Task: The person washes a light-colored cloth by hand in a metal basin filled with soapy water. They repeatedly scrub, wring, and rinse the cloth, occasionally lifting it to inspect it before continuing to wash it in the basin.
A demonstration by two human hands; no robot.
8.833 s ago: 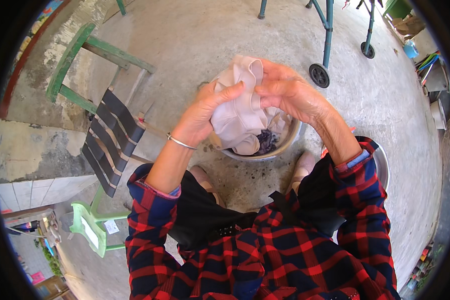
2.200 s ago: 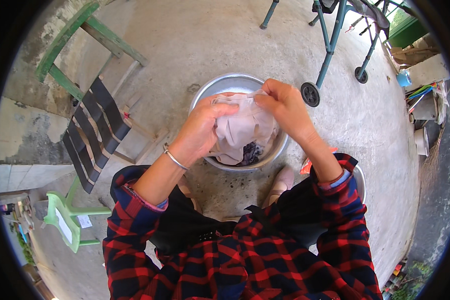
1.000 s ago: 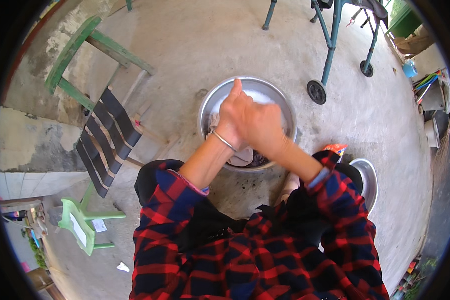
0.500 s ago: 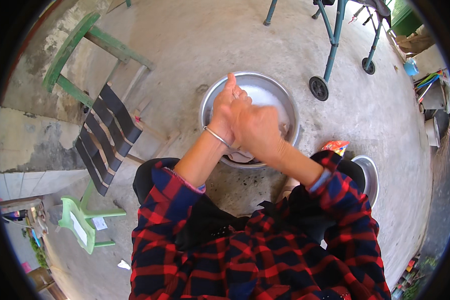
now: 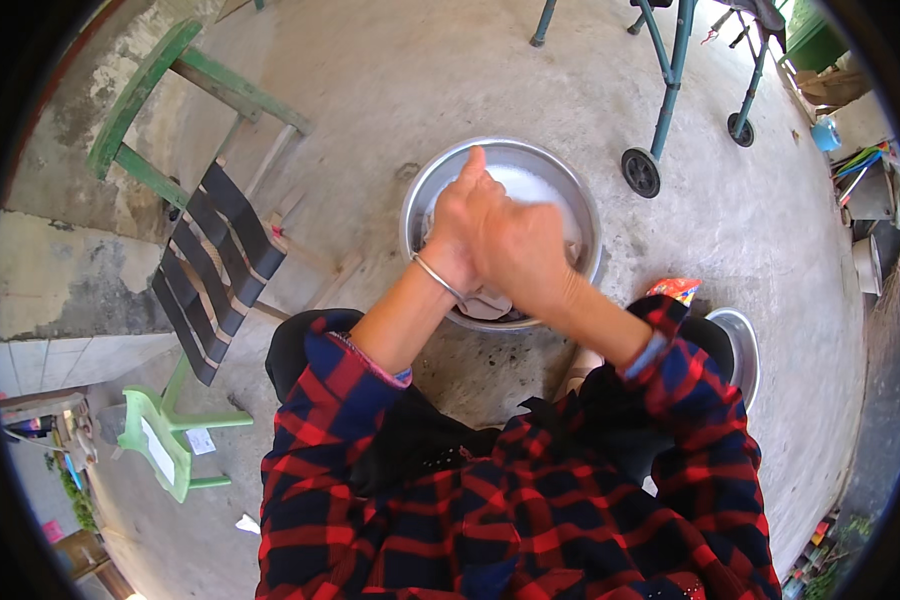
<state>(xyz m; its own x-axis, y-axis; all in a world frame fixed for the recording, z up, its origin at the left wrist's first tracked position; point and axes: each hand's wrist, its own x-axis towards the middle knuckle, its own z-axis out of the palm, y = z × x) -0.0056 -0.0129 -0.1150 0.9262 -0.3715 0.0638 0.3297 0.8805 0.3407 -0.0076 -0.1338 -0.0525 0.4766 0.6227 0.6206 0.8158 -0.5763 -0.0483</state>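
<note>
The two hands are together above the metal basin (image 5: 578,200): the right hand (image 5: 520,250), blurred and curled, presses against the left hand (image 5: 460,215), whose thumb points toward the basin's far rim. Whether a fold of fabric is clamped between them I cannot tell. A thin silver bracelet (image 5: 438,277) circles the left wrist.

Just below the wrists, inside the basin's near rim, lies bunched pale cloth (image 5: 485,305); more of it shows at the basin's right inner side. White suds (image 5: 532,186) cover the basin's far part.

As far as I can judge, the handling is partway through: the cloth is already in the basin with the suds, and the hands are busy over it. All the cloth in view, apart from what the person wears, is within the basin's rim, so no piece appears finished and set aside; wringing or rinsing, if wanted, would be left. How many pieces lie under the hands is hidden.

Right of the basin and nearer the person is an orange packet (image 5: 675,290), and past it a second metal bowl (image 5: 753,350), partly hidden by a knee. Left of the basin stands a seat of black straps (image 5: 220,270); beyond the basin to the right, a wheeled frame (image 5: 670,110).
</note>
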